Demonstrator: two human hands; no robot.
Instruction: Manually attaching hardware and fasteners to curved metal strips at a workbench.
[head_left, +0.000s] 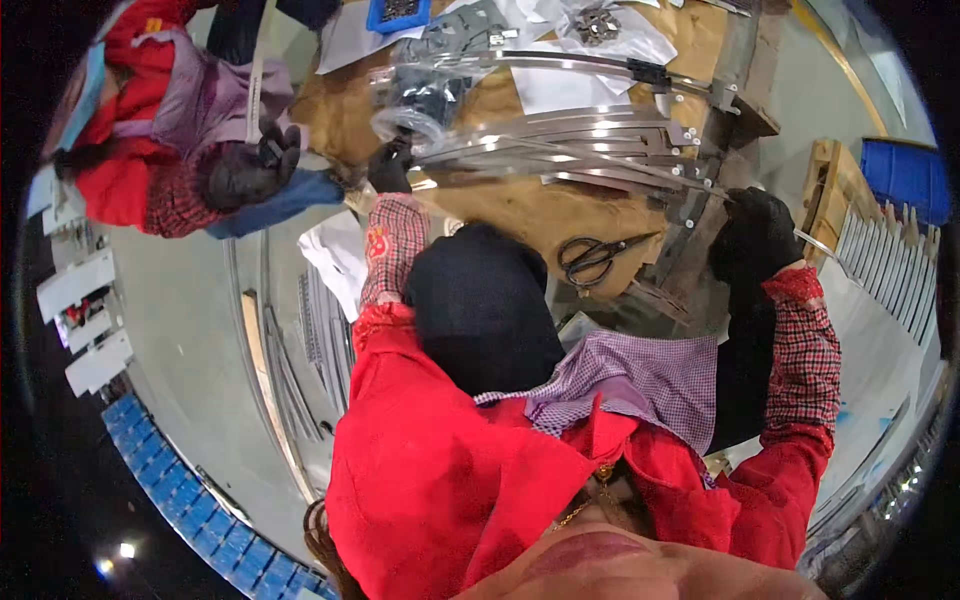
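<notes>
My left hand (390,166), in a black glove, is closed at the left end of a long thin metal strip (640,172). The strip runs rightward to my right hand (757,235), also black-gloved, with its fingers closed round it. What looks like its far end sticks out past that hand. Beneath and behind the strip lie several more flat metal strips (600,128) on brown paper (540,205). A clear plastic bag (408,122) lies just beyond my left hand. Black-handled scissors (590,265) rest on the brown paper between my hands, nearer to me.
At the left a co-worker's gloved hand (250,172) is near a light strip (258,75). A blue tray (397,14) of small dark parts stands at the far edge. On the right are a blue bin (905,180), a wooden pallet (835,190) and a row of pale strips (890,260).
</notes>
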